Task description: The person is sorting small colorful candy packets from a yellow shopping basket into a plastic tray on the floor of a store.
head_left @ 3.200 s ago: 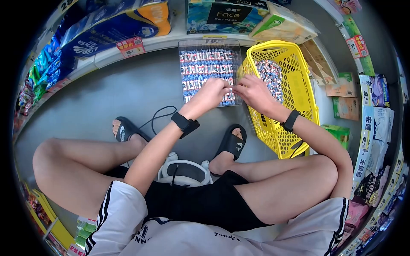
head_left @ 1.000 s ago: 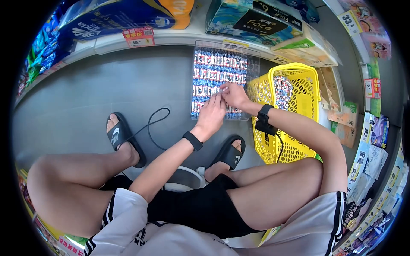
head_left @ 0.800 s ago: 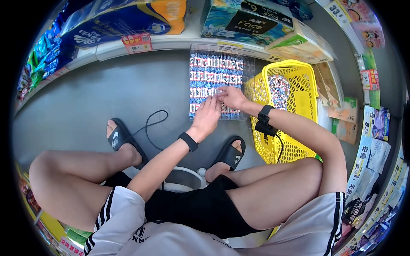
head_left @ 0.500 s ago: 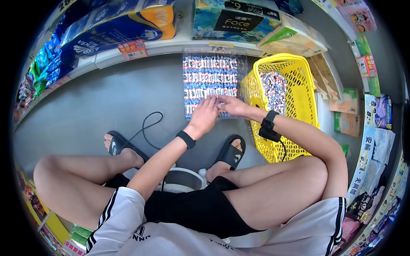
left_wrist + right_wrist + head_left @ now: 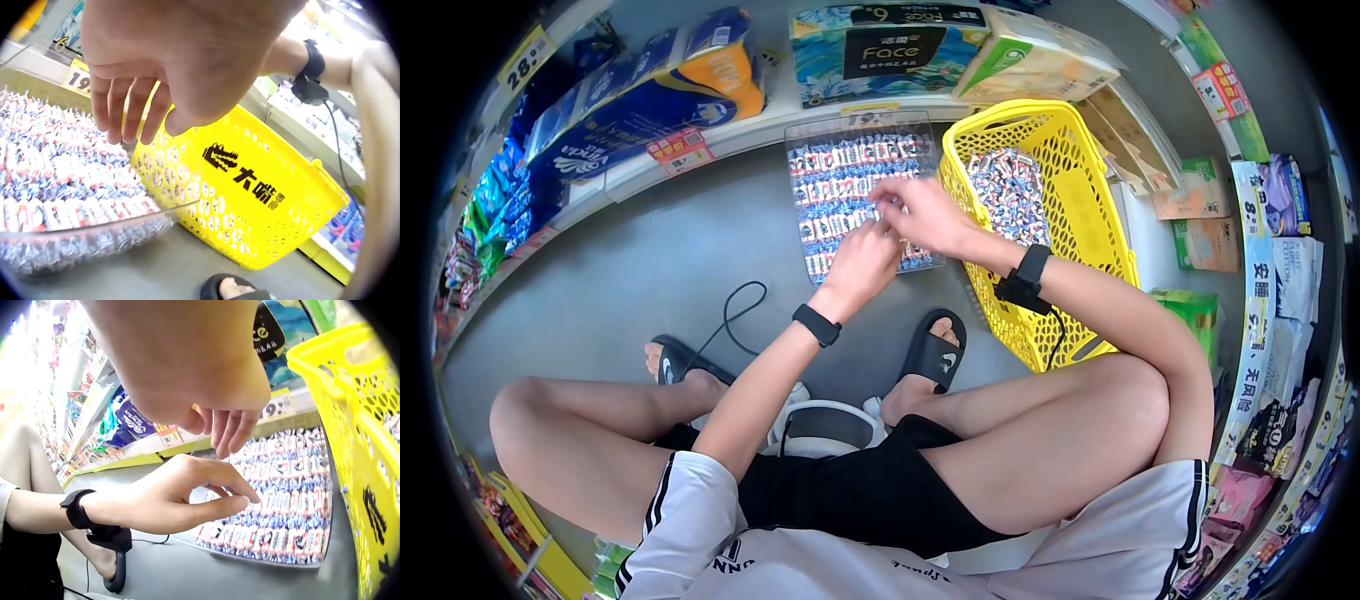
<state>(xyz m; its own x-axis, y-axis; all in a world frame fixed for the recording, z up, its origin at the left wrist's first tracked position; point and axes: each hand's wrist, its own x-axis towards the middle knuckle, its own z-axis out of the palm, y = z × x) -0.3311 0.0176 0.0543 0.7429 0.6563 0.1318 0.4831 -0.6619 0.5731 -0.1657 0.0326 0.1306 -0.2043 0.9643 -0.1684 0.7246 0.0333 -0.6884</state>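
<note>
A clear plastic box on the floor holds several neat rows of wrapped candies with blue twisted ends and white, red and black middles. Above its front rows my left hand hovers, fingers loosely bent, thumb and index tips close together with nothing visible between them. My right hand is just above and right of it, its fingers hanging loosely over the candies. The two hands overlap in the head view. Right beside the box, a yellow perforated basket contains a heap of loose candies of the same look.
Behind the box, a shelf carries a blue tissue pack and a boxed Face tissue pack. More shelves curve round on the right. Sandalled feet and a black cable lie in front, with a white ring-shaped object between the legs.
Both hands were together at the box's right side, then low over its front rows. They have since risen and drawn slightly apart, the right hand upward. The head view has shifted.
</note>
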